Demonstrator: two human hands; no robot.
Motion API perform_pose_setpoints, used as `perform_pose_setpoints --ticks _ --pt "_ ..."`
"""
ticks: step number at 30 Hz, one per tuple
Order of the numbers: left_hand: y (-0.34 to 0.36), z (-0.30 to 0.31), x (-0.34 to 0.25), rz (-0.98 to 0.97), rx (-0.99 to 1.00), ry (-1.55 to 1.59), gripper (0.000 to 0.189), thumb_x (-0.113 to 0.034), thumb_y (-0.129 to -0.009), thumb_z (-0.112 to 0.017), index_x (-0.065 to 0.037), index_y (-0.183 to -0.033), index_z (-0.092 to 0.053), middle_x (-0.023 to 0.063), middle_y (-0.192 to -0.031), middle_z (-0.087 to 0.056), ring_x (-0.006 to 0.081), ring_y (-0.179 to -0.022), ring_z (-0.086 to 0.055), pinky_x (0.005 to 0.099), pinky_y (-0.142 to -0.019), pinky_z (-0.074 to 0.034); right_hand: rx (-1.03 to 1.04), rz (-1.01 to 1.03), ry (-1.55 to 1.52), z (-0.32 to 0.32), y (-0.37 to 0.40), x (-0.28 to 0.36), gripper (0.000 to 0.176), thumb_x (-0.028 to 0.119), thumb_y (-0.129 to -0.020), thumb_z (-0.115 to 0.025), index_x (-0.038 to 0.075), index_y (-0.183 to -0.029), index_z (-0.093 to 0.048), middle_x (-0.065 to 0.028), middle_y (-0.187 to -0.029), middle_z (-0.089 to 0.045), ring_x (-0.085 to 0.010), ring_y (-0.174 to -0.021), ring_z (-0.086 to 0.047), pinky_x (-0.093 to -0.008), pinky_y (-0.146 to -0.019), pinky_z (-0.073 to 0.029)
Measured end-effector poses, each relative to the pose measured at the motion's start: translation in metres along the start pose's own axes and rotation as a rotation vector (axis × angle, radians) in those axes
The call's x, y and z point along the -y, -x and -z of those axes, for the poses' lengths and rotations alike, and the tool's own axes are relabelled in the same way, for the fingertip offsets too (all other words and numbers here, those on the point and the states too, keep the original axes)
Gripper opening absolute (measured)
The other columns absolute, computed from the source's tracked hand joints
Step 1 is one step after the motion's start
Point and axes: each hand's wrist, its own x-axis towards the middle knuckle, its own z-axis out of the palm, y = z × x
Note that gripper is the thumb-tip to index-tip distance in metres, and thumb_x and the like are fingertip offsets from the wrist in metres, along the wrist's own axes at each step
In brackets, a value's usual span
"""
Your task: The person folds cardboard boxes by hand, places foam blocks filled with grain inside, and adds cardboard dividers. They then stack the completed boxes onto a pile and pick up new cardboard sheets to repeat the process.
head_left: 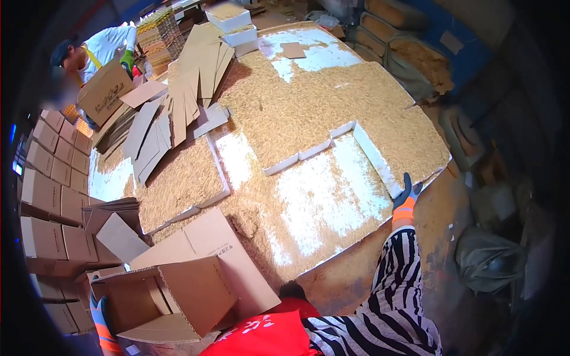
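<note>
My left hand (100, 314), in a dark glove with an orange cuff, grips the left edge of an open cardboard box (199, 291). The box lies tilted at the lower left with its flaps spread. My right hand (406, 194), gloved alike, is at the near end of a long white strip (375, 159) standing on edge. Its fingers appear closed around that end, partly hidden. The strip borders a bare white patch (320, 196) among loose tan, straw-like material (320, 101).
Flat cardboard sheets (193, 77) lie across the table's left half. Stacked cartons (53, 190) line the left side. A co-worker (107, 50) at upper left handles another carton (105, 92). White boxes (240, 37) stand at the back. Sacks (418, 65) sit at right.
</note>
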Motion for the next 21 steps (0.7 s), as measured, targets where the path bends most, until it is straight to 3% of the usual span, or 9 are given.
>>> perform_pose_setpoints --ticks 4,7,10,12,14,16,18,20,21 --pt "0.003 -0.027 -0.020 -0.055 -0.028 0.086 0.053 -0.004 -0.086 -0.050 -0.001 -0.138 -0.042 0.0095 -0.133 -0.051 0.0204 -0.116 -0.051 0.0294 -0.100 -0.041 0.064 0.014 -0.254 0.019 0.070 0.080 0.056 0.012 -0.089 -0.058 0.002 -0.141 -0.039 -0.0110 -0.141 -0.043 -0.0226 -0.121 -0.047 -0.0333 -0.100 -0.041" --pt "0.000 -0.040 -0.031 -0.117 -0.048 0.026 0.050 -0.004 -0.086 -0.051 0.002 -0.136 -0.044 0.0101 -0.129 -0.054 0.0196 -0.112 -0.053 0.0302 -0.098 -0.042 0.434 -0.122 -0.740 0.038 0.134 0.152 0.050 0.015 -0.091 -0.054 0.001 -0.138 -0.042 -0.0129 -0.137 -0.048 -0.0260 -0.125 -0.047 -0.0374 -0.105 -0.038" --pt "-0.006 -0.051 -0.015 -0.061 -0.037 0.317 0.054 -0.005 -0.086 -0.054 0.002 -0.138 -0.042 0.0095 -0.129 -0.054 0.0198 -0.117 -0.050 0.0304 -0.102 -0.039 0.628 -0.160 -0.707 0.047 0.182 0.202 0.048 0.018 -0.093 -0.053 0.002 -0.138 -0.043 -0.0153 -0.137 -0.049 -0.0268 -0.123 -0.049 -0.0394 -0.105 -0.039" --pt "-0.012 -0.056 -0.002 -0.083 -0.080 0.214 0.056 -0.007 -0.085 -0.056 0.000 -0.139 -0.042 0.0101 -0.129 -0.055 0.0195 -0.118 -0.050 0.0297 -0.102 -0.038 0.744 -0.211 -0.756 0.045 0.216 0.251 0.044 0.015 -0.094 -0.052 0.001 -0.135 -0.045 -0.0168 -0.136 -0.049 -0.0283 -0.122 -0.051 -0.0417 -0.103 -0.042" --pt "0.006 -0.073 -0.056 -0.039 -0.124 0.255 0.060 -0.010 -0.084 -0.060 0.002 -0.139 -0.041 0.0126 -0.127 -0.056 0.0184 -0.115 -0.051 0.0283 -0.098 -0.040 0.930 -0.223 -0.874 0.039 0.246 0.295 0.038 0.010 -0.096 -0.048 0.000 -0.133 -0.047 -0.0175 -0.134 -0.051 -0.0285 -0.121 -0.052 -0.0426 -0.102 -0.043" --pt "0.005 -0.079 -0.048 -0.113 -0.181 0.220 0.053 -0.009 -0.085 -0.057 0.005 -0.135 -0.044 0.0142 -0.129 -0.055 0.0207 -0.114 -0.053 0.0293 -0.099 -0.041 0.948 -0.485 -0.977 0.030 0.283 0.352 0.037 0.008 -0.096 -0.046 0.001 -0.132 -0.048 -0.0178 -0.134 -0.051 -0.0285 -0.121 -0.052 -0.0426 -0.102 -0.044" --pt "0.007 -0.080 -0.045 -0.224 -0.195 0.009 0.052 -0.015 -0.090 -0.057 0.006 -0.134 -0.044 0.0156 -0.133 -0.052 0.0215 -0.118 -0.051 0.0279 -0.100 -0.039 1.063 -0.066 -0.753 0.023 0.305 0.364 0.037 0.010 -0.094 -0.049 -0.002 -0.130 -0.050 -0.0174 -0.132 -0.053 -0.0273 -0.119 -0.053 -0.0411 -0.101 -0.044" --pt "0.002 -0.086 -0.042 -0.229 -0.223 0.062 0.048 -0.021 -0.095 -0.051 0.006 -0.134 -0.044 0.0118 -0.132 -0.053 0.0202 -0.121 -0.048 0.0278 -0.102 -0.037 1.049 0.222 -0.499 0.017 0.341 0.387 0.040 0.014 -0.092 -0.053 -0.006 -0.127 -0.052 -0.0167 -0.131 -0.053 -0.0252 -0.118 -0.053 -0.0383 -0.102 -0.042" --pt "0.002 -0.085 -0.042 -0.247 -0.135 0.338 0.049 -0.026 -0.096 -0.051 0.004 -0.134 -0.045 0.0105 -0.128 -0.055 0.0187 -0.115 -0.051 0.0281 -0.098 -0.040 1.085 0.321 -0.493 0.013 0.352 0.387 0.031 0.008 -0.092 -0.052 -0.002 -0.121 -0.059 -0.0179 -0.130 -0.054 -0.0238 -0.118 -0.053 -0.0372 -0.100 -0.042"
